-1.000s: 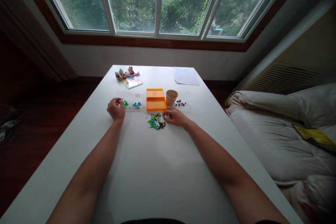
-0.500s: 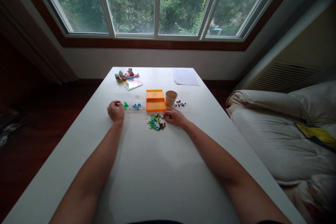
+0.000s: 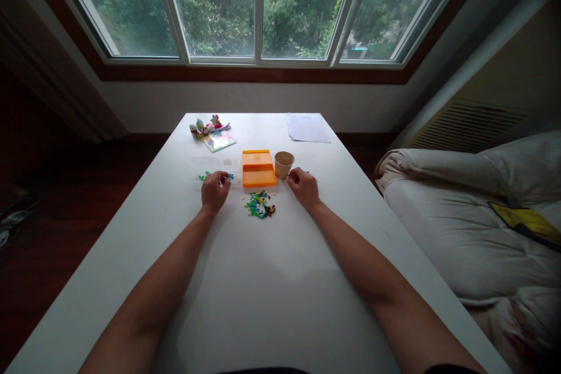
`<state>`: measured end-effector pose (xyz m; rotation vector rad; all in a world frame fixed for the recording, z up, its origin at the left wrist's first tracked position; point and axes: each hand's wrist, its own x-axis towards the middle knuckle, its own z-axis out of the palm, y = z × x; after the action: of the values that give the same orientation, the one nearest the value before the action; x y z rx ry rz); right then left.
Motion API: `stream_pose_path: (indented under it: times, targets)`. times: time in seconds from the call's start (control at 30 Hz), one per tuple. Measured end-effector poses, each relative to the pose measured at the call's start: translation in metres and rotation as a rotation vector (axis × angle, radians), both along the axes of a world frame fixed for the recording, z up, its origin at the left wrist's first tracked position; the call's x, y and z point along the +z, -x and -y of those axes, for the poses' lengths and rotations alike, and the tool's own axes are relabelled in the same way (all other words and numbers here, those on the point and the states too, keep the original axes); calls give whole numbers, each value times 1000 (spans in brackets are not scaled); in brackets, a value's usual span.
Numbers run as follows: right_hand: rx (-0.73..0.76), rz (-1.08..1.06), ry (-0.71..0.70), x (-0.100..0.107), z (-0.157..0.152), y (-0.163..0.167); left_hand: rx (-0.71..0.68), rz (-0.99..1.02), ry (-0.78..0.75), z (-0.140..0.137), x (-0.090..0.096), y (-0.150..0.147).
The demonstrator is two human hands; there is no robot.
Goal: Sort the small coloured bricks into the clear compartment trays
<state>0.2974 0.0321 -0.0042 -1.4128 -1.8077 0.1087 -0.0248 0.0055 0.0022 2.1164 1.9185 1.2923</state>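
My left hand (image 3: pixel 214 190) is closed in a pinch over a clear plastic box (image 3: pixel 235 163). What its fingertips hold is too small to make out. Green bricks (image 3: pixel 204 176) and blue bricks (image 3: pixel 231 176) lie in the box beside these fingers. Just right of a brown paper cup (image 3: pixel 283 165), my right hand (image 3: pixel 304 188) pinches a small dark brick (image 3: pixel 289 175) and covers most of the dark brown bricks there. Between the hands a loose pile of mixed tiny bricks (image 3: pixel 259 204) lies on the white table (image 3: pixel 263 280), in front of an orange tray (image 3: pixel 258 175).
Small toy figures (image 3: pixel 205 127) and a colourful card (image 3: pixel 220 141) are at the far left of the table. Sheets of paper (image 3: pixel 307 127) lie at the far right. A pale sofa (image 3: pixel 447 210) stands to the right, and a window (image 3: pixel 258 6) is ahead.
My left hand has moved right, from beside the green bricks to the blue ones. My right hand has gone from the pile up and right to the dark brown bricks by the cup.
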Motion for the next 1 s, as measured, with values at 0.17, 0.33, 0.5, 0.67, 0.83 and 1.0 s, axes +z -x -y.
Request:
stream_pose_path:
  times: [0.17, 0.33, 0.5, 0.67, 0.83, 1.0]
  targets:
    - [-270, 6, -42, 3, -7, -8, -150, -70, 89, 2, -2, -6]
    - [-302, -150, -33, 5, -5, -7, -295, -150, 127, 5, -2, -11]
    - [-72, -166, -38, 6, 7, 8, -379, -196, 157, 6, -4, -16]
    - [341, -9, 95, 2, 16, 21, -447, -210, 161, 5, -6, -18]
    - [551, 128, 143, -4, 14, 23, -452, -229, 151, 10, -4, -23]
    - [620, 170, 104, -5, 11, 23, -503, -254, 161, 16, -4, -35]
